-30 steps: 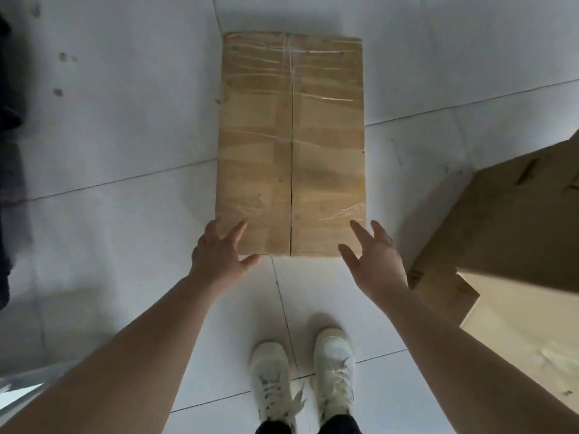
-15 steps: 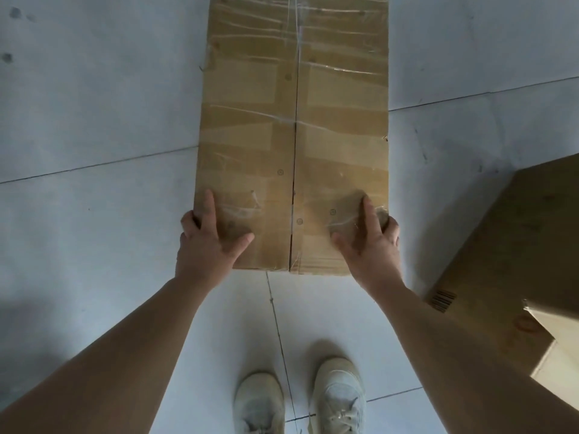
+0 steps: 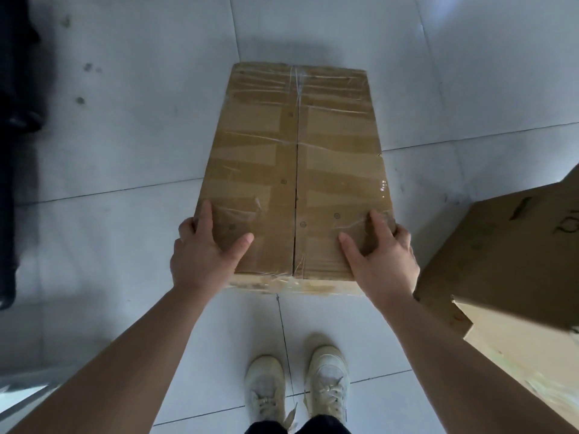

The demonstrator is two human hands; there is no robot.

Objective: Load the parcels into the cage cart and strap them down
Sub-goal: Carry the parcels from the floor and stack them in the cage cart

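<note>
Parcel [image 3: 296, 170]: taped carton, tiled floor [image 3: 125, 151] beneath.
Left hand [image 3: 203, 255]: grip clasping its near-left edge.
Right hand [image 3: 382, 261]: grip clasping its near-right edge.

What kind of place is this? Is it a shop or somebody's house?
Probably a storeroom or parcel depot, though that's a guess. There's a big taped cardboard box, more plain boxes at the right, and a bare tiled floor like in a work building.
</note>
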